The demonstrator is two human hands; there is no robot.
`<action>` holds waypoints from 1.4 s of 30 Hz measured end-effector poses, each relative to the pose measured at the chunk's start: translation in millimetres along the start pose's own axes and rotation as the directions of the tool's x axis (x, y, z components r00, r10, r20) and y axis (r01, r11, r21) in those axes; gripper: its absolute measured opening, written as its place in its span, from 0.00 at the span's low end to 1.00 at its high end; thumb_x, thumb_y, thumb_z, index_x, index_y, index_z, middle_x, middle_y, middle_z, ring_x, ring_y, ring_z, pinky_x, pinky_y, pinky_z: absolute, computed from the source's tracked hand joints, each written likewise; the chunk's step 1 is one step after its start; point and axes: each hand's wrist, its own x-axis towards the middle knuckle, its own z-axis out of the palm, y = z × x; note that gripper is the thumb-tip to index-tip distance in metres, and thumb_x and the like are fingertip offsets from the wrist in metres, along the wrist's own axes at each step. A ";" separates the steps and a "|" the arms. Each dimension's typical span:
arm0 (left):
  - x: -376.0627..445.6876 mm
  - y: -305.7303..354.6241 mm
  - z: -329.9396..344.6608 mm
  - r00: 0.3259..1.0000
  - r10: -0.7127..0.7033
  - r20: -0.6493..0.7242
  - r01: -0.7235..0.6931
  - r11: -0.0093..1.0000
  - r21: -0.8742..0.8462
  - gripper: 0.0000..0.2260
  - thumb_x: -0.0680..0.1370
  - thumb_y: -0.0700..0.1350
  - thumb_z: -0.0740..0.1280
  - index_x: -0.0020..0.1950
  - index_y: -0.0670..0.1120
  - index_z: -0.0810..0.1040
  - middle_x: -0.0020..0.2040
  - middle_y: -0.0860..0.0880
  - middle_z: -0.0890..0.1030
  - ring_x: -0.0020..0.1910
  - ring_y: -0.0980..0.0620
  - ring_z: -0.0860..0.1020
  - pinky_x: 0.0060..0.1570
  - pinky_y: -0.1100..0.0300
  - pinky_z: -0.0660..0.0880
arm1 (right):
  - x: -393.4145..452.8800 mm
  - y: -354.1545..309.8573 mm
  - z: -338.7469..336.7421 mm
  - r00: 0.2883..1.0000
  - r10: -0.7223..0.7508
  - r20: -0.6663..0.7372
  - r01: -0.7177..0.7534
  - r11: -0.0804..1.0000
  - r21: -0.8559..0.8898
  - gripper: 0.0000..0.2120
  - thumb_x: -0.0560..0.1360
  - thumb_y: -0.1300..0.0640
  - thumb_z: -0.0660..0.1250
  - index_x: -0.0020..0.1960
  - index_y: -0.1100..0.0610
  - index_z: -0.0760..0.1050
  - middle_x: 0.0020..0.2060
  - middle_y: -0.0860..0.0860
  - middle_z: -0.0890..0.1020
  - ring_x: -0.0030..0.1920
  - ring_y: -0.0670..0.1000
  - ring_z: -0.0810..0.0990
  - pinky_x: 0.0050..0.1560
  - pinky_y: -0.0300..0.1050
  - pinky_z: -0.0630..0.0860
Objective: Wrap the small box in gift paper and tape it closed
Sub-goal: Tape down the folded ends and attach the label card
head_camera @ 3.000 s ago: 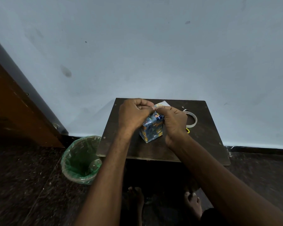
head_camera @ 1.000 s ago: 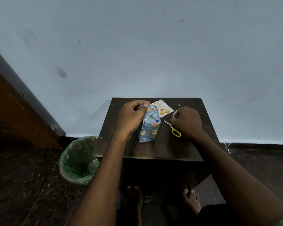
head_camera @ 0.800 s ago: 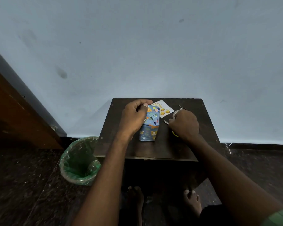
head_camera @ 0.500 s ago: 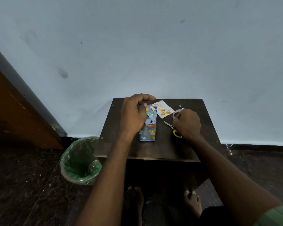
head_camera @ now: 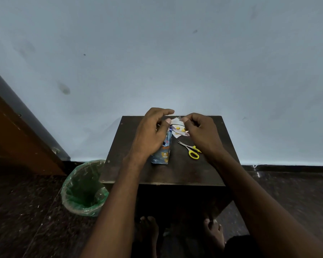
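The small box, wrapped in blue cartoon-print gift paper, stands on the dark wooden table. My left hand covers and grips its upper part, hiding the top folds. My right hand is raised beside it at the far side, its fingers curled round the clear tape roll. A short clear strip of tape stretches from my right fingertips toward my left thumb tip. Whether the thumb touches the strip I cannot tell.
Yellow-handled scissors lie on the table right of the box. A white paper scrap with yellow dots lies behind them. A green-lined waste bin stands on the floor at the left. A pale wall is close behind; my bare feet are under the table.
My right hand lifted the tape roll off the table and brought it up toward my left hand. A strip of tape now shows between the hands. The box stayed under my left hand.
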 end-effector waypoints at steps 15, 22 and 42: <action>1.1 7.0 5.3 0.981 -0.188 0.040 0.192 0.953 -0.236 0.04 0.83 0.44 0.72 0.54 0.48 0.87 0.50 0.54 0.86 0.48 0.52 0.84 0.52 0.54 0.81 | -2.3 -8.7 -10.6 0.963 -0.267 -0.025 0.250 0.927 -0.278 0.14 0.81 0.50 0.64 0.37 0.49 0.76 0.31 0.45 0.75 0.38 0.48 0.74 0.50 0.62 0.73; 2.8 8.7 6.5 0.968 -0.244 0.053 0.249 0.925 -0.287 0.07 0.84 0.41 0.70 0.51 0.51 0.86 0.45 0.60 0.86 0.45 0.62 0.83 0.47 0.69 0.77 | -3.7 -11.0 -11.3 0.983 -0.176 0.062 0.182 0.975 -0.126 0.23 0.86 0.53 0.62 0.33 0.50 0.65 0.26 0.46 0.64 0.31 0.45 0.63 0.37 0.47 0.60; 3.2 22.4 3.9 0.924 -0.382 0.008 0.331 0.789 -0.517 0.05 0.84 0.39 0.69 0.51 0.45 0.85 0.45 0.48 0.90 0.46 0.52 0.88 0.51 0.59 0.83 | -4.6 3.4 -2.6 0.981 -0.047 0.190 0.038 0.998 0.049 0.08 0.80 0.60 0.71 0.48 0.49 0.86 0.37 0.46 0.85 0.37 0.45 0.81 0.41 0.48 0.77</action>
